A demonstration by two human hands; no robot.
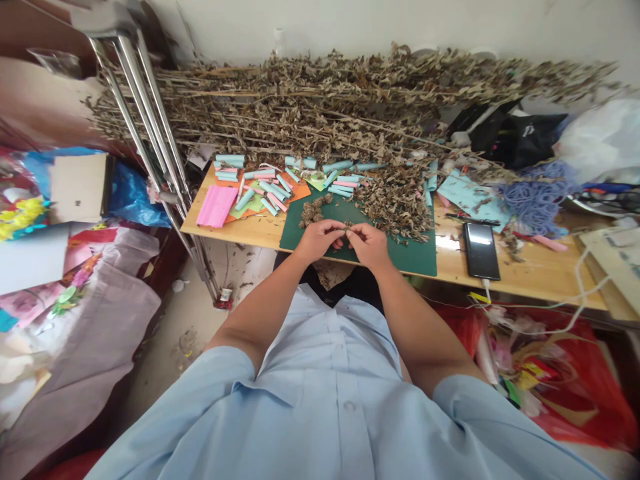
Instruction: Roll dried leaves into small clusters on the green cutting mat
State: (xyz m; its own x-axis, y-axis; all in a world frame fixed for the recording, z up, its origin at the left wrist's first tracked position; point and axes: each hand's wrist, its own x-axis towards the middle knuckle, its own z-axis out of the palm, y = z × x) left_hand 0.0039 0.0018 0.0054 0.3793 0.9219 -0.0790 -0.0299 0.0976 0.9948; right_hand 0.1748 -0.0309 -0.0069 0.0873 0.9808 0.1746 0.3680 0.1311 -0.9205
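Note:
Over the front of a green cutting mat (pixel 420 260), my left hand (pixel 321 240) and my right hand (pixel 369 245) meet fingertip to fingertip. Both pinch a small bit of dried leaf (pixel 347 227) between thumbs and forefingers; its exact shape is too small to tell. Just beyond my left hand sits a small cluster of rolled dried-leaf balls (pixel 313 210). A heap of loose dried leaves (pixel 397 200) spreads over the mat's right side, beyond my right hand.
Long dried leafy stalks (pixel 300 107) lie along the wall. Blue and pink paper rolls (pixel 270 190) and a pink paper stack (pixel 217 205) are at left. A phone (pixel 481 250) on a cable and blue-purple yarn (pixel 537 197) lie right. Metal crutches (pixel 155 133) lean at the table's left end.

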